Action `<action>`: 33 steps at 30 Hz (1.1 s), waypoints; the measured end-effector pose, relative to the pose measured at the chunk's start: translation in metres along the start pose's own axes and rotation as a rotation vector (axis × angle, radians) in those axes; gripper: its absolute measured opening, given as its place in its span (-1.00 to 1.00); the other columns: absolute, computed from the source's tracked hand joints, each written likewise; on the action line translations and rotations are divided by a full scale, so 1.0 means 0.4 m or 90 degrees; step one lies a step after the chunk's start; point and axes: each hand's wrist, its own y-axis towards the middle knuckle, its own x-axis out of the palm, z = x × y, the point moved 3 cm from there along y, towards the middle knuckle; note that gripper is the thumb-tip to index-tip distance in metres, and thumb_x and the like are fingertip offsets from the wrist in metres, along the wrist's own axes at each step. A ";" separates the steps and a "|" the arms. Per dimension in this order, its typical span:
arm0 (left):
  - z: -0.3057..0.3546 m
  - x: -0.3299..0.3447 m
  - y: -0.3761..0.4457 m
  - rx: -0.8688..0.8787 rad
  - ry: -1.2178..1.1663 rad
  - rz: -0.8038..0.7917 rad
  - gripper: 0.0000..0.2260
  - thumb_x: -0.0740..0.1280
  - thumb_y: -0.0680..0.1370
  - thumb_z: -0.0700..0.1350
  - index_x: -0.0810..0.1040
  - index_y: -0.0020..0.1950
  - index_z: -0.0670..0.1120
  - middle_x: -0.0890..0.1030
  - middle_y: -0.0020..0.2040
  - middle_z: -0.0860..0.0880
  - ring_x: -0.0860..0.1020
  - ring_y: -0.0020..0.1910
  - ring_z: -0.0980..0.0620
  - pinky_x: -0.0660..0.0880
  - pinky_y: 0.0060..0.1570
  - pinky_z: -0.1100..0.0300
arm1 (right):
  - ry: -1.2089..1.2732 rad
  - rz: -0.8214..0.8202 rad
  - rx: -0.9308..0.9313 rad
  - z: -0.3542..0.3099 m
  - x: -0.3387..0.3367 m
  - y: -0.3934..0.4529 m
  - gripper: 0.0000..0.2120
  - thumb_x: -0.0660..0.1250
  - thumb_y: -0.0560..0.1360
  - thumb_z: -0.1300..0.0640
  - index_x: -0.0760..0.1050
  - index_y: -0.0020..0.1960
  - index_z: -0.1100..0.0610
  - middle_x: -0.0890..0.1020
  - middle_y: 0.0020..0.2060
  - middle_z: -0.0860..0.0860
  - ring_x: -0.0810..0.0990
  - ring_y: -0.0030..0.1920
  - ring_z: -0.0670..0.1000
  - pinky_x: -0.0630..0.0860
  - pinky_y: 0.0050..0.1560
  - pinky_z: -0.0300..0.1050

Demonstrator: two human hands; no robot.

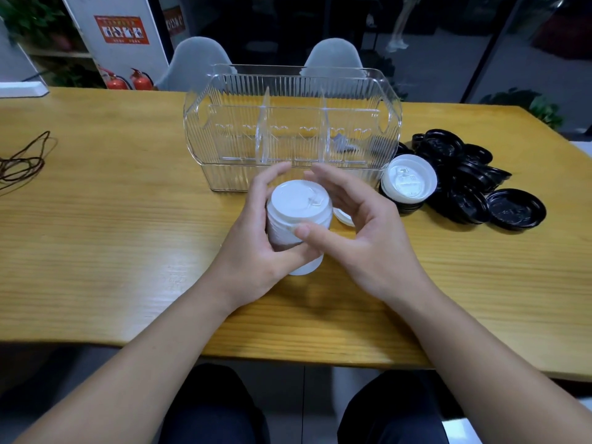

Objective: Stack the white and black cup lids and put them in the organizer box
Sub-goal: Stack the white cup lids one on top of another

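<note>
Seated person at a wooden table (pixel 96 219), both bare forearms reaching forward. The left hand (pixel 256 248) wraps a tall stack of white cup lids (pixel 296 216) from its left side, fingers curled round the far side and thumb under the near side, so the stack is held tilted above the tabletop. The right hand (pixel 355 232) meets the same stack from the right: its thumb presses on the near face of the stack, while its fingers arch loosely over the far side; whether those fingertips touch the lids cannot be told.

Just behind the grip stands the clear ribbed organizer box (pixel 288 129), upright, with two inner dividers forming three compartments. Just right of the grip, partly hidden by the right hand, a loose white lid (pixel 342 216) lies on the table. Farther right, a single white lid (pixel 408 181) rests on top of a short stack of black lids (pixel 405 206), at the near edge of a heap of black cup lids (pixel 464 174). Well to the left of the grip lies a coiled brown cord (pixel 25 161).
</note>
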 end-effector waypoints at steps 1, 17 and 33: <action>0.003 0.000 -0.001 0.001 0.006 0.005 -0.09 0.75 0.48 -0.07 0.31 0.70 0.13 0.67 0.40 0.05 0.70 0.39 -0.07 0.65 0.39 -0.05 | -0.020 0.010 0.001 0.001 -0.010 -0.004 -0.40 0.62 0.58 0.06 0.55 0.57 0.06 0.66 0.46 -0.11 0.59 0.53 -0.02 0.50 0.55 0.14; 0.008 -0.007 0.006 0.007 0.033 0.069 -0.37 0.61 0.55 0.12 0.49 0.58 0.15 0.66 0.38 0.25 0.64 0.40 0.09 0.56 0.38 0.17 | -0.555 0.109 -0.001 0.102 -0.093 -0.004 -0.90 0.57 0.62 0.03 0.79 0.06 0.04 0.73 0.10 -0.10 0.59 0.20 0.11 0.22 0.26 -0.01; 0.002 -0.009 0.007 0.013 0.048 0.064 -0.37 0.62 0.56 0.16 0.49 0.57 0.17 0.67 0.36 0.21 0.65 0.39 0.06 0.57 0.40 0.07 | -0.572 0.086 -0.020 0.074 -0.082 -0.013 -0.83 0.54 0.62 0.05 0.59 -0.05 0.07 0.63 -0.11 -0.05 0.57 -0.01 0.14 0.36 0.22 0.12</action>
